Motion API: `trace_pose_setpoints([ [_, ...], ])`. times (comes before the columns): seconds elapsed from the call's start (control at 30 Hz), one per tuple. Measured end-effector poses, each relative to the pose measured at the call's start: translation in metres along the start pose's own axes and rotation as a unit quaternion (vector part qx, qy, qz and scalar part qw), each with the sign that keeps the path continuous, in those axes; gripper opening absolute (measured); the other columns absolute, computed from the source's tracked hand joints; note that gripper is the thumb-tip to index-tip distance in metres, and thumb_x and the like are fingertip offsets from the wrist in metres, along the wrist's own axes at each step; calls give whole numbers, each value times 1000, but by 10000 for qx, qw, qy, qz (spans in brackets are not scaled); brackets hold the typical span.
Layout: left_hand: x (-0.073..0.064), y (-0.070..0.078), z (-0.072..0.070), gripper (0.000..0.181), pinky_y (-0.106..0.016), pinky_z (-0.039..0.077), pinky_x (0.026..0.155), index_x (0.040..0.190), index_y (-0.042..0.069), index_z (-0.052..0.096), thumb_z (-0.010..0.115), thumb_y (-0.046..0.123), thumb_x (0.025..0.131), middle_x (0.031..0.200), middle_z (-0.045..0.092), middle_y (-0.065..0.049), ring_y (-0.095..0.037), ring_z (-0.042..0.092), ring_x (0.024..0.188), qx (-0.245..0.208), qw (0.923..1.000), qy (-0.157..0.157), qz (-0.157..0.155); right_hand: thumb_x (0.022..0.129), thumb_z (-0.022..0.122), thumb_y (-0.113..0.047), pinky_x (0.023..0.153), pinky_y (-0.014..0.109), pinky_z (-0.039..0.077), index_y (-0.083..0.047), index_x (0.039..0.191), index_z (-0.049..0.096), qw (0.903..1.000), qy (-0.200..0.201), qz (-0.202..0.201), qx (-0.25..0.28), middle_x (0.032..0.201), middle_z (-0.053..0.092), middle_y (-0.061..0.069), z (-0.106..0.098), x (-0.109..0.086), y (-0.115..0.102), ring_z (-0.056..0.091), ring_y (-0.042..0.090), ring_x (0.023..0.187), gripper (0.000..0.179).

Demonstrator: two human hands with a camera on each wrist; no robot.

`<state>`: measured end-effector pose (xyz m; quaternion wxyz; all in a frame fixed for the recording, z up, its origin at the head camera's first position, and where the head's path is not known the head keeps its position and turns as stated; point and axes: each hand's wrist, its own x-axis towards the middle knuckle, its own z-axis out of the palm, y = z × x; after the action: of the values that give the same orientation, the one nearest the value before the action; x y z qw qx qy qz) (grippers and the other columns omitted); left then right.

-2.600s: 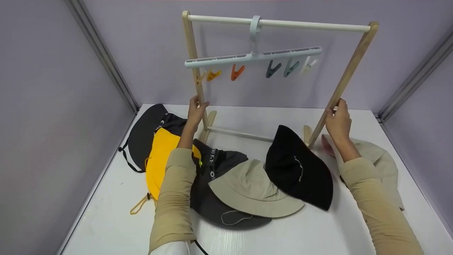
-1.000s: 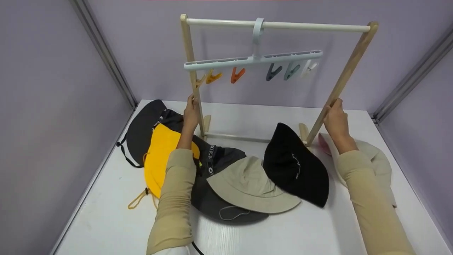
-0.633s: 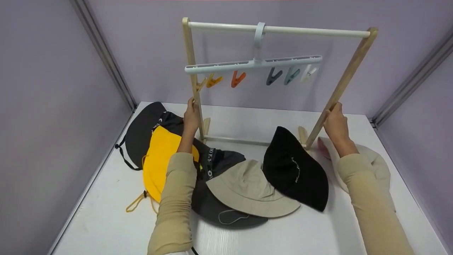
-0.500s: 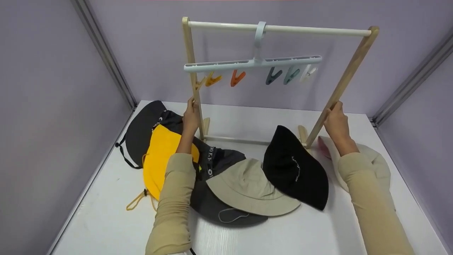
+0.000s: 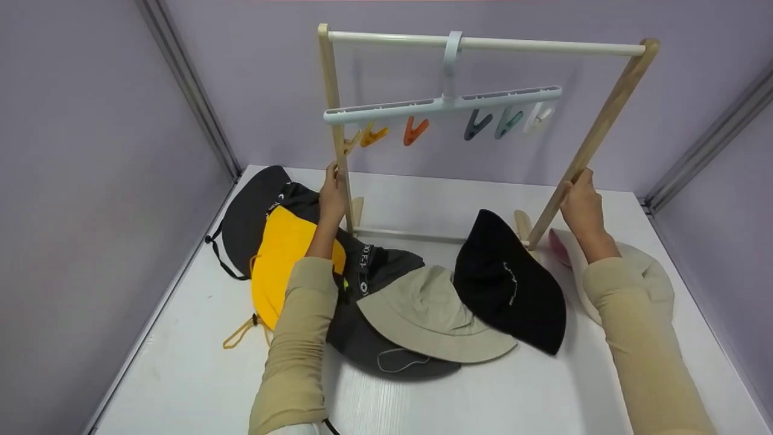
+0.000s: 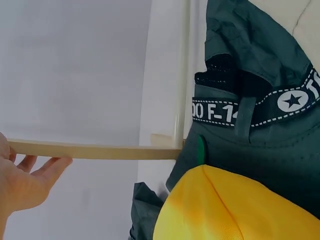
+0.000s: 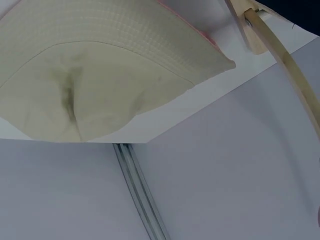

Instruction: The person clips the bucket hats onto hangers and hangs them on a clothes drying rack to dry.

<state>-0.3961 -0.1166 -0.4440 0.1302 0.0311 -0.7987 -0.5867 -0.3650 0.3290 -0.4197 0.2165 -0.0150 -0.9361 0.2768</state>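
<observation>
In the head view a drying rack with wooden posts and white bars (image 5: 543,45) stands behind a row of hats. My left hand (image 5: 334,196) grips its left post; the left wrist view shows fingers under that post (image 6: 115,151). The right post (image 5: 616,103) is gripped by my right hand (image 5: 583,205), almost wholly outside the right wrist view. From the top bar hangs a pale blue hanger (image 5: 444,104) bearing several clothespins, including an orange clothespin (image 5: 414,131) and a dark grey clothespin (image 5: 477,125).
Below my left forearm lie a yellow hat (image 5: 278,254) and dark grey hats (image 5: 374,338). A beige bucket hat (image 5: 432,308) and a black bucket hat (image 5: 501,278) lie before the rack. A cream hat (image 7: 115,90) lies right. Walls enclose the white table (image 5: 175,362).
Since the earliest frame, the rack's left foot has come slightly nearer, turning the rack squarer to the back wall. Both hands keep their grip. Lately the head view has only shifted a little.
</observation>
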Motion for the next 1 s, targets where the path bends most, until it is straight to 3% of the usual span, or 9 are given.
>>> trace_pose_setpoints([
  [0.17, -10, 8, 10, 37, -36, 39, 86, 135, 4, 37, 37, 20, 101, 127, 47, -16, -27, 49, 106, -389, 9978, 495, -222, 99, 35, -12, 77, 54, 42, 11, 124, 31, 9996, 35, 77, 251, 112, 47, 33, -6, -5, 1, 52, 48, 99, 34],
  [0.27, -25, 9, 16, 42, -35, 37, 90, 135, 1, 34, 42, 23, 99, 130, 41, -16, -26, 47, 112, -417, 9955, 810, -245, 98, 40, -11, 86, 51, 39, 10, 129, 30, 9979, 130, 103, 629, 123, 41, 29, -5, -17, -1, 46, 42, 111, 40],
  [0.37, -46, 9, 19, 48, -37, 37, 89, 135, 0, 30, 46, 22, 97, 131, 36, -18, -26, 44, 113, -477, 9952, 853, -53, 96, 46, -11, 92, 45, 37, 9, 133, 28, 9926, 337, 303, 1129, 130, 37, 25, -1, -32, -7, 43, 37, 117, 45],
  [0.47, -70, 8, 22, 52, -38, 35, 91, 136, 0, 27, 50, 20, 95, 133, 32, -17, -26, 40, 116, -414, 9975, 547, 180, 95, 48, -10, 93, 42, 37, 8, 131, 28, 9848, 439, 596, 1570, 131, 37, 23, 5, -50, -17, 43, 36, 117, 46],
  [0.53, -88, 8, 25, 53, -38, 35, 92, 137, 0, 26, 51, 19, 94, 135, 31, -16, -28, 37, 119, -302, 9988, 182, 338, 94, 49, -8, 94, 42, 37, 9, 130, 28, 9802, 303, 709, 1827, 131, 37, 24, 9, -63, -24, 43, 37, 116, 45],
  [0.7, -127, 3, 32, 50, -38, 35, 95, 135, 0, 32, 53, 17, 93, 135, 35, -15, -27, 38, 120, 359, 9937, -923, 533, 92, 50, -5, 93, 42, 37, 9, 129, 32, 9693, -599, 438, 2345, 125, 43, 26, 26, -97, -43, 47, 37, 113, 43],
  [0.8, -141, -4, 36, 47, -39, 34, 96, 132, -1, 39, 56, 17, 91, 130, 42, -16, -27, 41, 118, 1219, 9785, -1581, 518, 92, 52, -4, 91, 41, 38, 9, 128, 34, 9609, -1244, 75, 2471, 123, 47, 26, 39, -117, -55, 49, 35, 111, 42],
  [0.9, -150, -13, 40, 45, -41, 37, 93, 128, 0, 45, 60, 19, 90, 123, 48, -17, -29, 46, 114, 2211, 9501, -2149, 475, 92, 54, -2, 89, 44, 40, 8, 127, 37, 9518, -1754, -232, 2503, 121, 49, 26, 51, -133, -66, 50, 37, 109, 40],
  [1.0, -158, -20, 44, 46, -46, 40, 87, 125, 0, 48, 62, 23, 88, 117, 51, -18, -33, 50, 108, 3030, 9177, -2527, 464, 90, 54, 2, 88, 48, 40, 10, 125, 38, 9439, -2135, -428, 2482, 118, 50, 29, 61, -147, -74, 51, 40, 107, 39],
])
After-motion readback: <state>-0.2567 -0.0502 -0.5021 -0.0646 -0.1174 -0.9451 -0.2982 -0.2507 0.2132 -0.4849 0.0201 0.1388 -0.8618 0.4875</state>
